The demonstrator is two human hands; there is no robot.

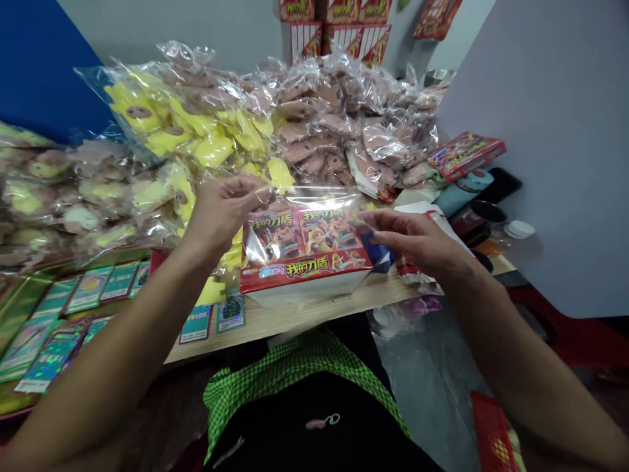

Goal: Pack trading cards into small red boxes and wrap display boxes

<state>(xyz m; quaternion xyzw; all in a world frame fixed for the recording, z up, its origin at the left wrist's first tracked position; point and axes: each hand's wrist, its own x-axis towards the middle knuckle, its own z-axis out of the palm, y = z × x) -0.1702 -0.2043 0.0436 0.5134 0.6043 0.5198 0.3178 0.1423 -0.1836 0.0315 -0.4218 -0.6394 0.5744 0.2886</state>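
Observation:
A red and white display box (307, 265) with yellow Chinese lettering and cartoon animals stands at the table's front edge. Shiny packs show in its top opening. Clear plastic film (327, 195) rises around the box's back edge. My left hand (228, 206) is at the box's back left corner, thumb and fingers pinched on the film. At the right side, my right hand (410, 236) has its fingers closed together on the film near the box's back right corner. Its fingertips are partly blurred.
Bagged yellow toys (213, 147) and brown toys (314, 131) are heaped behind. A tray (14, 285) of shiny cards lies left, with loose cards (230, 313) nearby. At right are a red box (466, 154), a teal bottle (464, 189) and a white lid (519, 229).

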